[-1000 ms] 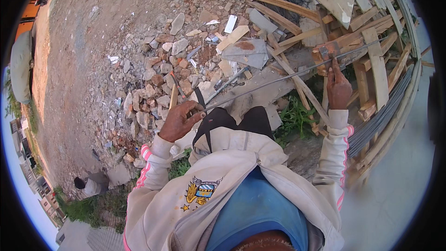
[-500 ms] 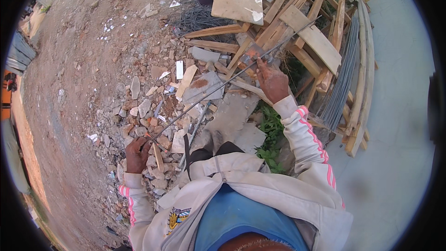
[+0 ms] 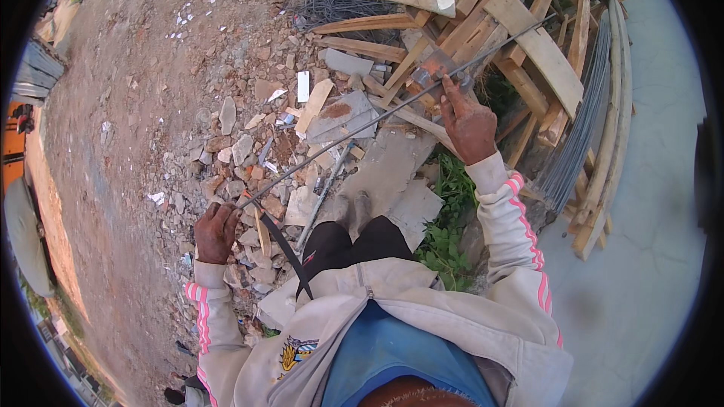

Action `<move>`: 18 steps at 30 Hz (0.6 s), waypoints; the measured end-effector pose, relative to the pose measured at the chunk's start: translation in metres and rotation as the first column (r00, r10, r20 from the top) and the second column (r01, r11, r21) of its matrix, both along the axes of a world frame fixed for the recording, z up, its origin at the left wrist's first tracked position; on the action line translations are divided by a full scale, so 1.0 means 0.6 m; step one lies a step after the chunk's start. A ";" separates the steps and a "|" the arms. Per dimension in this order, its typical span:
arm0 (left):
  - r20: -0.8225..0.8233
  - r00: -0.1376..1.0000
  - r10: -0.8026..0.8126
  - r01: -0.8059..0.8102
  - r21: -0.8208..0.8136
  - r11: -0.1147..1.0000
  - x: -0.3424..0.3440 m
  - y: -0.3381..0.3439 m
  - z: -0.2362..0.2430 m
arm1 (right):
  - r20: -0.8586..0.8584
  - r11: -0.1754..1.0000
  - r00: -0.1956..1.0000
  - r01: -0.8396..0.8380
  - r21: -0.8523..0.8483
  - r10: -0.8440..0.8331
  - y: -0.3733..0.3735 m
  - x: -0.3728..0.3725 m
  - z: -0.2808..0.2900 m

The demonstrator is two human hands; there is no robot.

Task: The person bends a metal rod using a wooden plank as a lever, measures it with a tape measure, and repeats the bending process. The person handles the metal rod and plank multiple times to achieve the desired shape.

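Rod's [image 3: 377,124] far end got lost in the planks [image 3: 528,38] — left hand [image 3: 217,232] clenched its near end, right hand's [image 3: 469,126] fingers pressed mid-rod, both hands wider apart than before.

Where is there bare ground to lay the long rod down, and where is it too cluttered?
Bare dirt lies left of the rubble; smooth concrete lies right of the timber pile. Crowded: rubble beneath the rod, between left hand and right hand.
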State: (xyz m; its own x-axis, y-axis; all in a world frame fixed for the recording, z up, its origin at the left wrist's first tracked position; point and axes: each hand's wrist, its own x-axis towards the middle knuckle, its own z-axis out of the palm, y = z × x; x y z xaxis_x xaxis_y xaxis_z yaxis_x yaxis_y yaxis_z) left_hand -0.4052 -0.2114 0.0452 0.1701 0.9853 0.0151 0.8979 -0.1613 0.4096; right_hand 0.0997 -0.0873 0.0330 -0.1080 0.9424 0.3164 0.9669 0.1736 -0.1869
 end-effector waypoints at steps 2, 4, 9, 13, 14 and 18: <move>-0.057 0.998 -0.011 0.015 0.059 0.998 -0.006 0.003 -0.004 | 0.001 1.000 1.000 0.016 0.014 -0.016 0.000 -0.005 -0.003; -0.075 0.997 -0.008 0.016 0.106 0.994 -0.020 0.011 -0.011 | 0.006 0.996 1.000 0.024 0.082 -0.024 0.001 -0.005 -0.015; -0.035 0.997 -0.063 0.065 0.083 0.994 -0.034 0.024 -0.020 | -0.040 0.988 0.998 0.059 0.144 -0.054 0.002 -0.017 -0.026; -0.010 0.994 -0.110 0.111 0.106 0.988 -0.038 0.040 -0.013 | -0.020 0.989 0.994 0.106 0.106 -0.105 -0.001 -0.021 -0.028; 0.004 0.993 -0.117 0.116 0.120 0.986 -0.037 0.043 -0.015 | -0.014 0.988 0.993 0.122 0.091 -0.121 -0.003 -0.021 -0.028; 0.015 0.980 -0.197 0.191 0.180 0.965 -0.048 0.058 -0.024 | 0.056 0.978 0.987 0.138 0.157 -0.148 -0.004 -0.016 -0.040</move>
